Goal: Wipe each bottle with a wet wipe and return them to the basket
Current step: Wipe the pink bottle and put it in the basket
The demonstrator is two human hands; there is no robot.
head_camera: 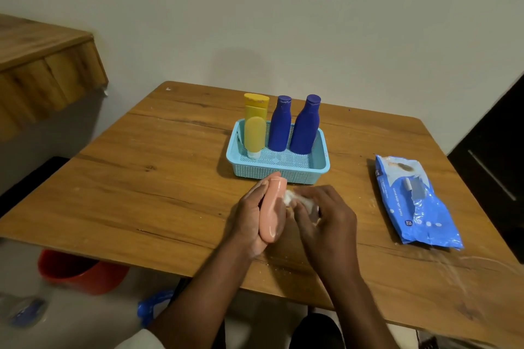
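My left hand (pixel 249 218) grips a pink bottle (pixel 271 207) just in front of the light blue basket (pixel 321 164). My right hand (pixel 326 215) holds a crumpled white wet wipe (pixel 293 199) against the bottle's right side. In the basket stand a yellow tube (pixel 255 122) on its cap at the left, and two dark blue bottles (pixel 280 125) (pixel 306 127) beside it.
A blue pack of wet wipes (pixel 414 204) lies on the wooden table (pixel 141 178) to the right. A red bucket (pixel 82 272) sits on the floor below the table's left front edge. A wooden shelf (pixel 42 65) juts out at the left.
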